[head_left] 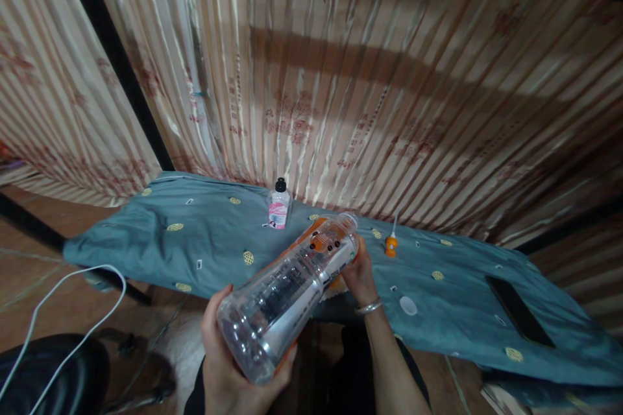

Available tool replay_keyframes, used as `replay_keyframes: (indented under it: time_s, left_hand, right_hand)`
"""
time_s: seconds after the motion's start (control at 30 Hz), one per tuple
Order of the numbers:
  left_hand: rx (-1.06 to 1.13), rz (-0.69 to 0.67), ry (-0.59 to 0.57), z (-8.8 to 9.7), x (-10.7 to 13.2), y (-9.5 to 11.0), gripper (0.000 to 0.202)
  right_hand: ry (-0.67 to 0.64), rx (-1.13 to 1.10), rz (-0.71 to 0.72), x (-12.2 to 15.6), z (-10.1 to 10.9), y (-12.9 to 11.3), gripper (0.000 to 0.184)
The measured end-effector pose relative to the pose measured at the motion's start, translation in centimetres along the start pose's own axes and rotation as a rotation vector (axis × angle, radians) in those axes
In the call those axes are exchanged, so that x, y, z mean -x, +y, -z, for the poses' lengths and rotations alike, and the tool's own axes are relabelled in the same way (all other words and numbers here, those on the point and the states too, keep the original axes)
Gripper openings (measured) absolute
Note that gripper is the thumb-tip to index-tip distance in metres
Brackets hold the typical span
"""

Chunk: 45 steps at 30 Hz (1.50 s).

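Note:
I hold a clear plastic bottle (292,292) with orange trim tilted on its side, its base toward me and its open neck pointing away. My left hand (228,363) is wrapped round the bottle's base at the bottom centre. My right hand (359,272), with a metal bangle on the wrist, grips the bottle near its neck from underneath. The bottle hovers over the near edge of a table covered by a teal cloth (219,240). An orange cap piece with a white straw (390,243) stands on the cloth just right of the bottle's neck.
A small bottle with a pink label and black cap (279,206) stands at the back of the table. A white round lid (407,305) and a dark phone (518,311) lie on the cloth to the right. Striped curtains hang behind. A white cable (63,298) and a black seat (48,373) are at lower left.

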<state>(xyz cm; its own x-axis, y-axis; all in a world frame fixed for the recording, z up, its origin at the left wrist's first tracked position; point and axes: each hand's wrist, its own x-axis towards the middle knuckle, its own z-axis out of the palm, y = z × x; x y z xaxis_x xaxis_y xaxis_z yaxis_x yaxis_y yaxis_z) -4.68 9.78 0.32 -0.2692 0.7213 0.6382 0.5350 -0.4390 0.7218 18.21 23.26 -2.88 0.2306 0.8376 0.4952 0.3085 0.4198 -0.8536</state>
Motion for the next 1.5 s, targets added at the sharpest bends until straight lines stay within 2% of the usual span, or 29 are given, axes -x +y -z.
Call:
replay_keyframes:
  time_s: [0.27,0.7,0.87,1.07,1.3,1.5]
  left_hand:
    - [-0.017,-0.066,0.004,-0.17,-0.37,0.08,0.102]
    - [0.000,0.001,-0.004,-0.04,-0.03,0.10,0.102]
    - [-0.026,-0.043,0.005,-0.04,-0.20,0.05,0.104]
    - [-0.039,-0.018,0.008,-0.10,-0.03,-0.04,0.105]
    - [-0.052,-0.055,-0.006,0.02,-0.14,-0.16,0.105]
    - [-0.045,-0.062,-0.005,0.06,-0.25,-0.09,0.105]
  right_hand:
    - [-0.001,0.034,0.017,0.05,0.18,0.18,0.043]
    - [-0.007,0.025,0.007,-0.03,0.08,-0.39,0.043]
    - [0.000,-0.013,-0.028,-0.15,0.03,-0.72,0.046]
    - [-0.009,-0.011,-0.015,-0.17,0.01,-0.68,0.043]
    - [-0.019,-0.023,-0.028,-0.02,-0.02,-0.40,0.040]
    - [-0.001,-0.058,-0.036,0.10,-0.18,-0.04,0.044]
